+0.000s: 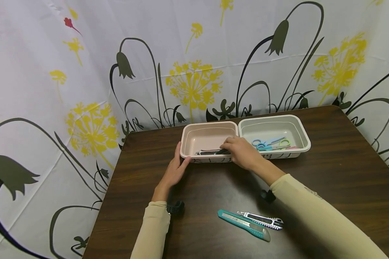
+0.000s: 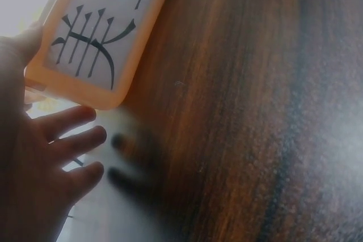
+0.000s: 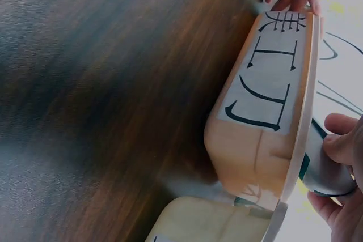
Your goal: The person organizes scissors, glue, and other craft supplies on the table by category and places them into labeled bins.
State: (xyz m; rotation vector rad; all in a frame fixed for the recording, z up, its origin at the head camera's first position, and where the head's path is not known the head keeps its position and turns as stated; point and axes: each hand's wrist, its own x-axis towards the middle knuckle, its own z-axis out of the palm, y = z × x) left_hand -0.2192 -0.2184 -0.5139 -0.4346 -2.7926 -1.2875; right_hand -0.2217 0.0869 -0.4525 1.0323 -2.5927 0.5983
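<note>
My left hand (image 1: 173, 171) rests at the front left corner of the pink bin (image 1: 209, 125), thumb on the rim. In the left wrist view, the other fingers of that hand (image 2: 45, 162) are spread and nearly straight beside the bin (image 2: 127, 72). Over the bin's front right part, my right hand (image 1: 243, 153) grips a dark-handled cutter (image 1: 223, 151), whose grey body (image 3: 328, 168) shows between thumb and fingers in the right wrist view. Another cutter (image 1: 205, 152) lies along the bin's front wall. The far end of the held cutter is hard to make out.
A white bin (image 1: 299, 129) with several scissors (image 1: 262, 146) touches the pink bin's right side. Nearer on the brown table (image 1: 142, 151) lie a teal cutter (image 1: 243, 223) and a black-and-silver cutter (image 1: 262, 219). A flowered cloth (image 1: 194, 36) hangs behind the table.
</note>
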